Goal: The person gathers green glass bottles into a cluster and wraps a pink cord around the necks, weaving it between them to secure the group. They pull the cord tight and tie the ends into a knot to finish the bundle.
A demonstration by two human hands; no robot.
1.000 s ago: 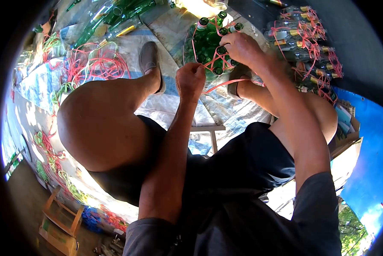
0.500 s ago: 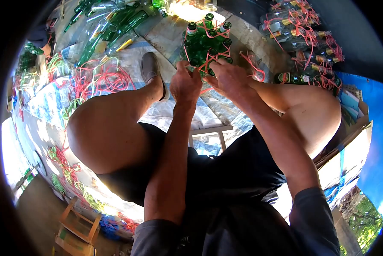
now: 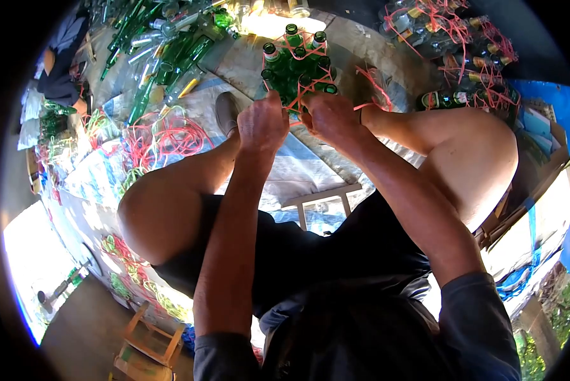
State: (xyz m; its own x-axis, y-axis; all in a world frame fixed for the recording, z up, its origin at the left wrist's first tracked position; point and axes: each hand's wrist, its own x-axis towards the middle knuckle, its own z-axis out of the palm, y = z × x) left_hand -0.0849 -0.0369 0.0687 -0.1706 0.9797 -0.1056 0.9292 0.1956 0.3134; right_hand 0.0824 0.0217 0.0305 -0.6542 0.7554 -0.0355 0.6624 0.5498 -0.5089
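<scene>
Several green bottles (image 3: 298, 66) stand upright in a tight group between my feet, with pink string (image 3: 292, 43) looped around their necks. At the near left side of the group, my left hand (image 3: 263, 122) is closed, pinching the pink string. Just to its right, my right hand (image 3: 331, 116) is also closed on the string, with its knuckles up. The string runs across the short gap between both hands. My fingertips are partly hidden behind the hands and bottle necks.
Loose green bottles (image 3: 186, 57) lie at the upper left above tangled pink string (image 3: 164, 141). Bundled clear bottles (image 3: 469, 60) lie at the upper right. A wooden chair (image 3: 146, 343) stands lower left. Another person (image 3: 66, 57) is at the far left.
My hands have moved slightly apart, with the left one shifting left and down. The view has turned a little, and more of the other person shows at the left.
</scene>
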